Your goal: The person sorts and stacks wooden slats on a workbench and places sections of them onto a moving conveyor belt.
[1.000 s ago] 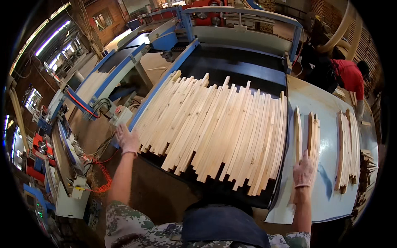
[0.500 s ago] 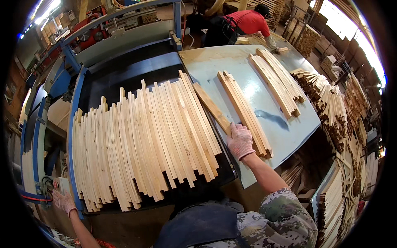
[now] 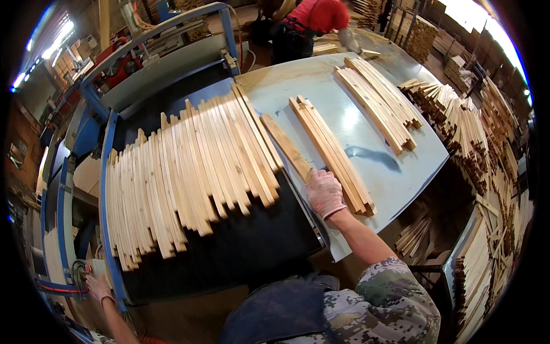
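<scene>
My right hand [image 3: 325, 194], in a pale pink knit glove, is closed round the near end of a flat wooden board [image 3: 285, 146]. The board lies slanted along the left edge of the grey-topped table [image 3: 395, 189]. Just right of that hand is a narrow bundle of wooden strips [image 3: 332, 155]. My left hand [image 3: 98, 286], also gloved, is at a small control box [image 3: 97, 267] by the blue machine frame, its fingers stretched toward the box. Between the hands, a wide row of wooden strips [image 3: 189, 172] rests side by side on a black conveyor belt [image 3: 229, 252].
More strips [image 3: 378, 103] lie on the table's far right. A person in a red top [image 3: 321, 16] bends over the far end. Blue rails [image 3: 109, 200] border the belt, with a crossbar [image 3: 154, 40] beyond. Large wood stacks [image 3: 452, 126] line the right side.
The row of strips has travelled away from me along the belt, baring black belt at the near end. My right hand still grips the board; my left hand stays by the control box.
</scene>
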Motion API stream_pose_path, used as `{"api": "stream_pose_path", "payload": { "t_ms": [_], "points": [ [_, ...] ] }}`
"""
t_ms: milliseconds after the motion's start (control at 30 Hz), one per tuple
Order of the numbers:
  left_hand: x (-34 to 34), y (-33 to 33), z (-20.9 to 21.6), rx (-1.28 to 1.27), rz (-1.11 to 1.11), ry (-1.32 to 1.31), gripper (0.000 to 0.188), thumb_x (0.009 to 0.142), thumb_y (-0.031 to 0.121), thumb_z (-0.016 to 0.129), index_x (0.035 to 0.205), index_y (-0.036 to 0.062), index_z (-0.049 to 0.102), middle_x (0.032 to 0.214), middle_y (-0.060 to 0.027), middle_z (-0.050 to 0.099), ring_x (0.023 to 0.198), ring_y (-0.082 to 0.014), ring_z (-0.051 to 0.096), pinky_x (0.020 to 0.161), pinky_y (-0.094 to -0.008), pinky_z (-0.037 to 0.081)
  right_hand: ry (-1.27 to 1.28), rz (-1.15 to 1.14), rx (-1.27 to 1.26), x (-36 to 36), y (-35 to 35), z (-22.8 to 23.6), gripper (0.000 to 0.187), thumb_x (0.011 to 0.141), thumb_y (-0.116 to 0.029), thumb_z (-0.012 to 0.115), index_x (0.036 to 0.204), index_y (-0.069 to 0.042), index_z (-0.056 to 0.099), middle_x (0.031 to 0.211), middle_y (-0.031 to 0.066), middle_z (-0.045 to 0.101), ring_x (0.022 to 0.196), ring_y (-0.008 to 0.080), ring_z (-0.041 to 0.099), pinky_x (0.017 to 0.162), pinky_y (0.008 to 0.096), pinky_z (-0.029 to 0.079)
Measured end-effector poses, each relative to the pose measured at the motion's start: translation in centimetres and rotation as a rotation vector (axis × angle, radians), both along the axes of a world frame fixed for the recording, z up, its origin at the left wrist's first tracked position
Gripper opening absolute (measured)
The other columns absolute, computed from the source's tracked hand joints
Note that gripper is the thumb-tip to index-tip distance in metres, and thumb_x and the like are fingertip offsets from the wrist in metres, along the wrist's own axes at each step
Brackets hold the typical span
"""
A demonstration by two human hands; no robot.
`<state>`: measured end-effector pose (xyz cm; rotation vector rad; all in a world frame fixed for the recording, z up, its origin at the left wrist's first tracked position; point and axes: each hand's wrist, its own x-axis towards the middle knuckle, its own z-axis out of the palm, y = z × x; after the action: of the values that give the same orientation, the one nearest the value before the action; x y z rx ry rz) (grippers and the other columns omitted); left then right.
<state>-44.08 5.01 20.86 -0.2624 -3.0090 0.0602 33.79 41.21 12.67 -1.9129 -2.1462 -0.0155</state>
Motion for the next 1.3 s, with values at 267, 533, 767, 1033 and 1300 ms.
{"api": "stream_pose_path", "payload": {
  "t_ms": [267,533,767,1033,1300],
  "points": [
    [21.3,8.1,-1.1,1.088,-0.652,-0.375,0.055,0.11,0.024,0.059,0.153,-0.0082,0.052,0.154,-0.0197,0.058,0.145,-0.0294,0.052,0.126,-0.04,0.035,0.054,-0.001,-0.086,0.9,-0.1,1.3,0.029,0.092,-0.023,0.068,0.114,-0.005,0.062,0.109,0.0169,0.071,0.106,0.0364,0.071,0.086,0.049,0.06],
    [40.8,13.5,-3.8,1.472,-0.606,-1.028,0.042,0.106,0.019,0.06,0.136,-0.0092,0.066,0.124,-0.0208,0.075,0.112,-0.0266,0.074,0.106,-0.0424,0.059,0.158,0.047,-0.167,1.6,0.7,1.6,0.039,0.094,-0.029,0.071,0.123,-0.004,0.062,0.116,0.0205,0.069,0.11,0.0417,0.068,0.093,0.0537,0.058],
    [51.3,15.3,-4.6,1.433,-0.717,-1.345,0.045,0.106,0.022,0.062,0.135,-0.0122,0.065,0.126,-0.0243,0.074,0.117,-0.0333,0.073,0.111,-0.047,0.056,0.737,0.037,-0.347,3.7,-0.3,1.4,0.065,0.095,-0.028,0.07,0.148,0.005,0.057,0.112,0.0196,0.074,0.099,0.0288,0.072,0.089,0.0389,0.057],
    [54.5,16.1,-3.5,1.262,-0.807,-1.634,0.047,0.11,0.024,0.057,0.141,-0.0118,0.06,0.134,-0.0259,0.07,0.125,-0.0355,0.07,0.114,-0.0469,0.053,1.636,0.1,-0.58,7.2,-9.3,10.8,0.055,0.102,-0.02,0.061,0.15,0.006,0.054,0.108,0.0131,0.073,0.092,0.0201,0.07,0.082,0.032,0.059],
    [57.6,15.1,-2.2,0.75,-1.109,-1.977,0.044,0.107,0.011,0.051,0.143,-0.0134,0.058,0.138,-0.0241,0.069,0.129,-0.0331,0.067,0.117,-0.0438,0.049,1.587,-0.373,-0.258,11.1,-23.0,9.7,0.031,0.097,-0.02,0.072,0.119,0.0,0.07,0.096,0.0062,0.072,0.081,0.0145,0.068,0.072,0.0288,0.056]
  ]
}}
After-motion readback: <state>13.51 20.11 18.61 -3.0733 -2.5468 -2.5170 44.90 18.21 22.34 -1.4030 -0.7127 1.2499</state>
